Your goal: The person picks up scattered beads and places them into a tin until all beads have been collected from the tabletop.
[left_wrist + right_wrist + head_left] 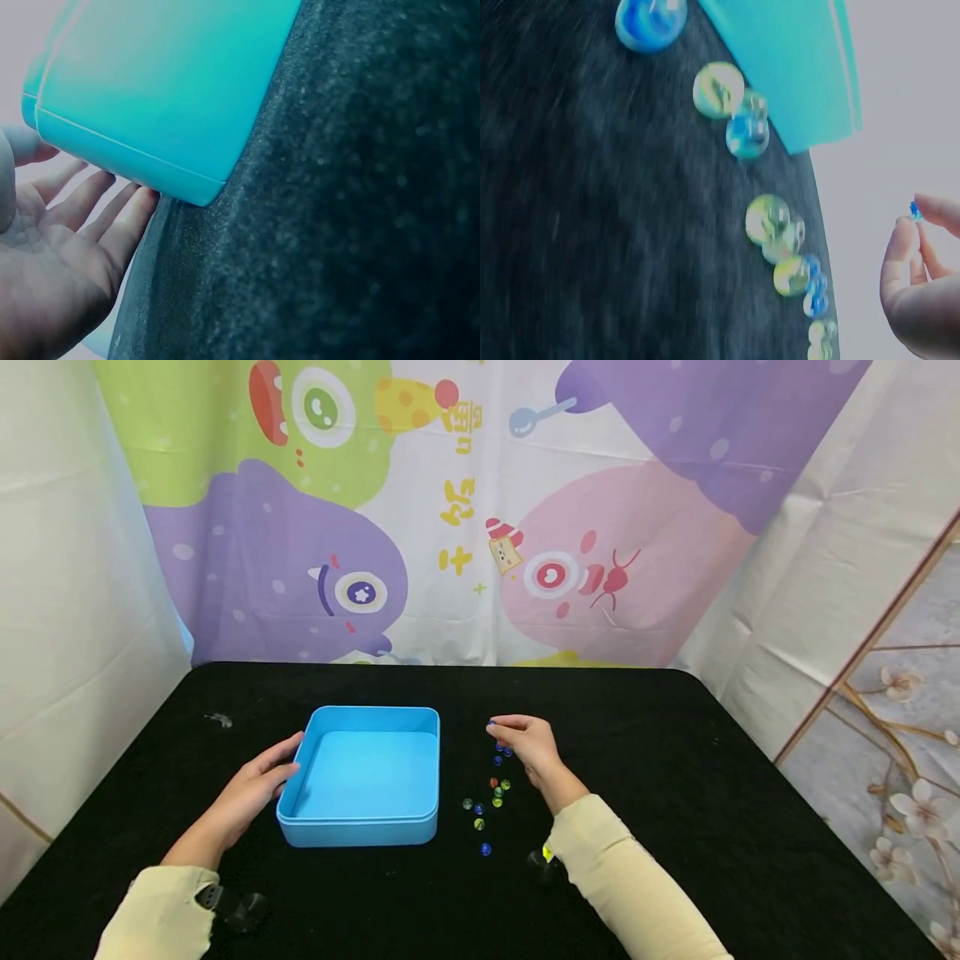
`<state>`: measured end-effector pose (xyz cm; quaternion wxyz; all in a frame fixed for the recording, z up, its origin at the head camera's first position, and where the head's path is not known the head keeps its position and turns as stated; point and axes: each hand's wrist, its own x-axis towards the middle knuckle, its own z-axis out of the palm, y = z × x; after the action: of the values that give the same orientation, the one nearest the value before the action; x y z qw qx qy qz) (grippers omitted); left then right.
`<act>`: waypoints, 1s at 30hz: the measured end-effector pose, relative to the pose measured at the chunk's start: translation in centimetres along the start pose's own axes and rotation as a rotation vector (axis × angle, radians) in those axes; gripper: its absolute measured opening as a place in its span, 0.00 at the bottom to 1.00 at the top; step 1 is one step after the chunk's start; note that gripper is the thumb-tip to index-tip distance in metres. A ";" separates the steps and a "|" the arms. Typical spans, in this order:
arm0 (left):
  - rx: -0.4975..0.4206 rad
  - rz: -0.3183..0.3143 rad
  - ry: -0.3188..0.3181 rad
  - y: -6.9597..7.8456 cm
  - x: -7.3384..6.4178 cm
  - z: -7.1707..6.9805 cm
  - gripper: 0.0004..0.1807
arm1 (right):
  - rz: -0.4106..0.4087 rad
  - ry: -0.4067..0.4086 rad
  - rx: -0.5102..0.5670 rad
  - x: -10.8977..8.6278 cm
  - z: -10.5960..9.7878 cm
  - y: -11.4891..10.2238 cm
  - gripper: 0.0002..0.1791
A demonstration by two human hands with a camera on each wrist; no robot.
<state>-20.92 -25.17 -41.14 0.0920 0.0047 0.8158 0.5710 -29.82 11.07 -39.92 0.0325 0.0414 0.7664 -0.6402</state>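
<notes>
Blue marble (915,211) is up off the bench (645,735), pinched in the fingertips of the right hand (528,745). The left hand (251,785) isn't gripping anything, just fairly straight fingers against the blue box's (358,833) left wall. So the open-topped box sits to the right hand's left, not touching it, and the left hand's way nearer. Loose marbles (479,824) lie scattered right of the box, no long axis to fuss over.

Black table (637,735), blue box (358,833), scattered marbles (486,849)
</notes>
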 end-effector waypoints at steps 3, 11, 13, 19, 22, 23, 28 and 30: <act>0.001 0.000 -0.001 -0.1 0.0 0.0 0.31 | -0.014 -0.022 -0.008 -0.2 0.9 -0.2 0.12; 0.017 -0.011 0.005 -0.1 -0.1 0.2 0.31 | -0.032 -0.074 -0.039 -0.8 3.7 -1.2 0.11; 0.016 -0.009 0.007 -0.1 -0.1 0.2 0.32 | -0.031 -0.090 -0.038 -1.0 4.4 -1.4 0.11; 0.014 -0.004 0.008 0.1 -0.2 0.3 0.32 | -0.057 -0.158 0.022 -1.6 6.2 -1.9 0.10; 0.017 -0.008 0.014 0.1 -0.2 0.3 0.32 | -0.063 -0.185 0.034 -2.0 7.1 -2.2 0.09; 0.017 -0.008 0.017 0.1 -0.2 0.3 0.31 | -0.064 -0.192 0.031 -2.1 7.3 -2.3 0.09; 0.017 -0.011 0.020 0.1 -0.1 0.3 0.31 | -0.058 -0.214 -0.009 -2.8 8.4 -2.9 0.09; 0.015 -0.010 0.018 0.1 -0.1 0.3 0.31 | -0.050 -0.217 -0.026 -3.0 8.8 -3.1 0.09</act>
<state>-20.79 -24.87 -41.14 0.0874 -0.0037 0.8208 0.5644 -27.23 1.79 -38.16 0.1000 -0.0476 0.7674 -0.6315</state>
